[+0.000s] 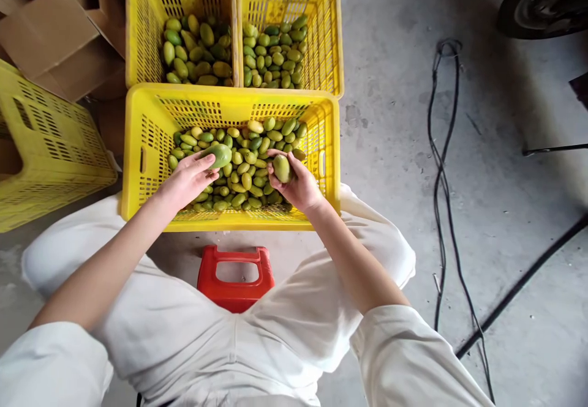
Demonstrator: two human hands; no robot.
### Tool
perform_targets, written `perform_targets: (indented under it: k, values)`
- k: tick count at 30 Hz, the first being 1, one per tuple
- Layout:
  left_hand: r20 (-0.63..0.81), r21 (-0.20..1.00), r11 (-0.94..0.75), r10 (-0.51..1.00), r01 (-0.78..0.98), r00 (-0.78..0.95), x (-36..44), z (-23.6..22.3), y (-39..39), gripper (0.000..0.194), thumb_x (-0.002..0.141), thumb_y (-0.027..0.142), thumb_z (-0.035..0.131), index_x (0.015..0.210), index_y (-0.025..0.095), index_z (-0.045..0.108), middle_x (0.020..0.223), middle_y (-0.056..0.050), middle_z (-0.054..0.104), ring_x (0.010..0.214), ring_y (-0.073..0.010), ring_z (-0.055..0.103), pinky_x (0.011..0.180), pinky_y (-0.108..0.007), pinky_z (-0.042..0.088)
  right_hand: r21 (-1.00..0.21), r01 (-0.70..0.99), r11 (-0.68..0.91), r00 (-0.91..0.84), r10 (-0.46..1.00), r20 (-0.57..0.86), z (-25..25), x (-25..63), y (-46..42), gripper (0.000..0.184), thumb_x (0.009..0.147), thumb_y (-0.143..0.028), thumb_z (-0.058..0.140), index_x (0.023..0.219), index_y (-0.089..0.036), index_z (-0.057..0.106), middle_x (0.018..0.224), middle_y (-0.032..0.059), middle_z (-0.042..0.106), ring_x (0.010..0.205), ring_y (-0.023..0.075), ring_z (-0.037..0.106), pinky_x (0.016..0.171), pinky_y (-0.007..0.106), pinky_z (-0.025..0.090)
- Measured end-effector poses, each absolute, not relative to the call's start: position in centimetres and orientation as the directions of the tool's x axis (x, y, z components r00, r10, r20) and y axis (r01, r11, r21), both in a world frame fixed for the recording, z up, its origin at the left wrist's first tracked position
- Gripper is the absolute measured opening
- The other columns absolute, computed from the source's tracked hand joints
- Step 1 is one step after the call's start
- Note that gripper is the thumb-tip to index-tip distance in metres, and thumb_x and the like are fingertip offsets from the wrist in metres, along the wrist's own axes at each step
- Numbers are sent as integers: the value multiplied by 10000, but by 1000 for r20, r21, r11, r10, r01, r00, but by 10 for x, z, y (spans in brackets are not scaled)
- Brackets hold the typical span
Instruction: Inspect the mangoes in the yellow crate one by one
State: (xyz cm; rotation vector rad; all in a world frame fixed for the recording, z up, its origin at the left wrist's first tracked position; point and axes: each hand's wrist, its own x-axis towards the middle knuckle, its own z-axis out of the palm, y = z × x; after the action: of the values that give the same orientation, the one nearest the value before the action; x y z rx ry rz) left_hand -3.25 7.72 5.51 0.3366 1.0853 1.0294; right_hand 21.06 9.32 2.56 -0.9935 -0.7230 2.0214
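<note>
Left hand (196, 173) pinches a long green fruit (220, 155); right hand (297, 182) curls round a rounder fruit (282, 169), both over the heap (247, 180) in the near yellow crate (232, 93). Left grip looks slight: fruit could slip, bruise.

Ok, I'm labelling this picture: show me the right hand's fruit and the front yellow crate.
Green fruit (282, 169) in right hand (301, 186): head view, rounded middle.
Front yellow crate (229, 223): head view, near rim.

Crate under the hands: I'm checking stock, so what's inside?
Green and yellowish fruit. The left hand and right hand, each holding one, hide some; anything under the top layer is covered.
</note>
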Motion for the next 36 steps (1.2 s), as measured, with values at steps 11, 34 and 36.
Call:
perform_targets:
  k: [11, 34, 36]
  values:
    - [-545, 702, 458, 839, -545, 3, -37, 64, 84, 146, 821, 269, 710, 935, 183, 677, 1012, -71, 715, 1003, -187, 692, 805, -260, 576, -853, -306, -422, -334, 887, -319, 23, 212, 93, 435, 709, -465, 840, 1018, -265, 609, 772, -30, 527, 610, 105, 471, 527, 244, 433]
    - [-581, 706, 521, 814, -480, 29, -38, 49, 83, 222, 746, 247, 775, 911, 179, 643, 862, -31, 730, 708, -127, 675, 698, -243, 534, -823, -299, -482, -264, 871, -415, 18, 214, 100, 497, 830, -738, 567, 828, -242, 594, 668, -6, 480, 564, 127, 428, 455, 264, 386]
    - [-599, 684, 510, 800, -522, -4, -38, 49, 84, 247, 720, 285, 805, 873, 192, 634, 836, -20, 714, 693, -123, 657, 665, -241, 518, -810, -359, -465, -271, 882, -386, 19, 213, 100, 453, 807, -694, 638, 910, -253, 624, 755, 6, 551, 627, 142, 498, 522, 290, 457]
